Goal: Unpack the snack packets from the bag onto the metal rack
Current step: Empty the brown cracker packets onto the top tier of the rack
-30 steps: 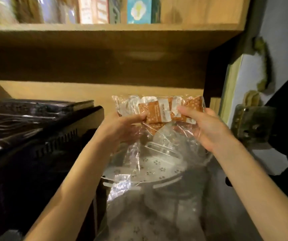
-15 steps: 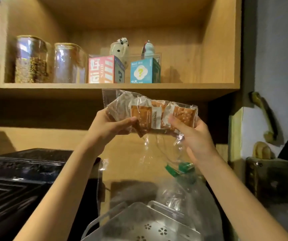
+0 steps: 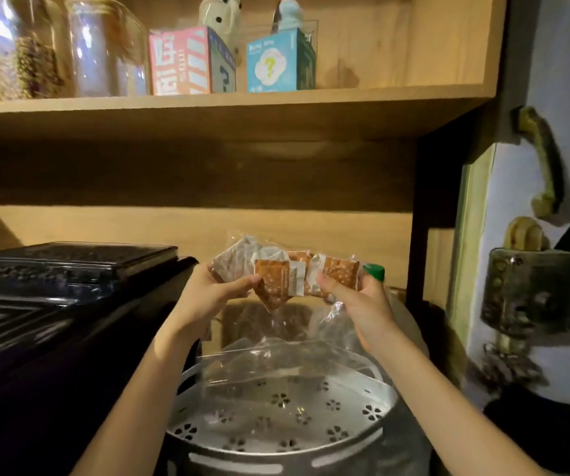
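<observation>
snack packets (image 3: 288, 281) pinched between both hands' fingers (image 3: 252, 280), above metal rack (image 3: 276, 438)

Both my arms bare, reaching up and forward from near edge, forearms converging toward centre. My left hand (image 3: 213, 297) raised, thumb on top, fingers curled in pinch. My right hand (image 3: 362, 300) level with it, just right, thumb pointing left, fingers closed in grip, wrist bent back slightly.

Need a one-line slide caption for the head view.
Both hands, left hand and right hand, hold snack packets in a clear bag above the metal rack.
</observation>
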Available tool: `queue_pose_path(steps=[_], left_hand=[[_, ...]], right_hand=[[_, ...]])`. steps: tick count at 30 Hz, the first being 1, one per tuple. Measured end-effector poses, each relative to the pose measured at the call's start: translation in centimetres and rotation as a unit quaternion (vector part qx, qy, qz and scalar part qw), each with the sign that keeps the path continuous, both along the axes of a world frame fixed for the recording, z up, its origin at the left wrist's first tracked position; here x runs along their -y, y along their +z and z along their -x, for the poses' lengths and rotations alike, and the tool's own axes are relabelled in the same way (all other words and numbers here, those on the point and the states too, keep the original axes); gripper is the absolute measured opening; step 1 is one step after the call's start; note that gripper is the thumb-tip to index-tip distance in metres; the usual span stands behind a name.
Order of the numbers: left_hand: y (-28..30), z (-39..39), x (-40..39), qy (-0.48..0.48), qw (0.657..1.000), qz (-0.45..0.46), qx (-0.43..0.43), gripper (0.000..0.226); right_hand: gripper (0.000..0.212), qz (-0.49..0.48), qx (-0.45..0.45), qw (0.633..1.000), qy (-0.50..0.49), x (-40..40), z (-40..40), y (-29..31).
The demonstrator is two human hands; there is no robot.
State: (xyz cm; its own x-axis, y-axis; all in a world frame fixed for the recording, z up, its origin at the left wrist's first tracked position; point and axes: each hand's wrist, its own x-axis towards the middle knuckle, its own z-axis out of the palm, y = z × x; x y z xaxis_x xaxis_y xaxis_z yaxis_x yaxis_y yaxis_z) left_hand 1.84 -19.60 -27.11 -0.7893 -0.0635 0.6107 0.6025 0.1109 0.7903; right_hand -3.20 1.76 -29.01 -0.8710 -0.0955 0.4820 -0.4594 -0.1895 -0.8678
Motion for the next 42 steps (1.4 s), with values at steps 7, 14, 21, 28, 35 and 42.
queue_pose_path(steps=[7,14,21,28,35,42], left_hand=[[-3.9,0.3,-0.1,0.006,0.99,-0.103,0.092,0.028],[-4.5,0.1,0.3,0.069,0.988,-0.086,0.111,0.039],[-4.0,-0.5,0.0,0.08,0.991,-0.096,0.057,0.024],[-7.3,-2.4,-0.6,0.078,0.987,0.01,0.14,0.037],[-7.7,-2.5,-0.5,0.106,0.982,-0.057,0.143,0.005],[-7.1,-2.6,-0.9,0.134,0.982,-0.061,0.118,0.009]], right_hand=[[0.088,-0.057,0.058,0.994,0.068,-1.3,0.5,-3.1],[0.014,-0.01,0.091,0.991,0.102,-2.7,0.8,-3.2],[0.017,0.042,0.01,0.996,0.083,-3.0,0.0,-1.7],[0.006,0.131,0.06,0.985,0.096,-3.5,0.2,-1.4],[0.066,-0.038,0.112,0.982,0.15,-6.0,0.2,-2.8],[0.017,-0.176,0.086,0.975,0.108,-6.5,-0.7,-3.9]])
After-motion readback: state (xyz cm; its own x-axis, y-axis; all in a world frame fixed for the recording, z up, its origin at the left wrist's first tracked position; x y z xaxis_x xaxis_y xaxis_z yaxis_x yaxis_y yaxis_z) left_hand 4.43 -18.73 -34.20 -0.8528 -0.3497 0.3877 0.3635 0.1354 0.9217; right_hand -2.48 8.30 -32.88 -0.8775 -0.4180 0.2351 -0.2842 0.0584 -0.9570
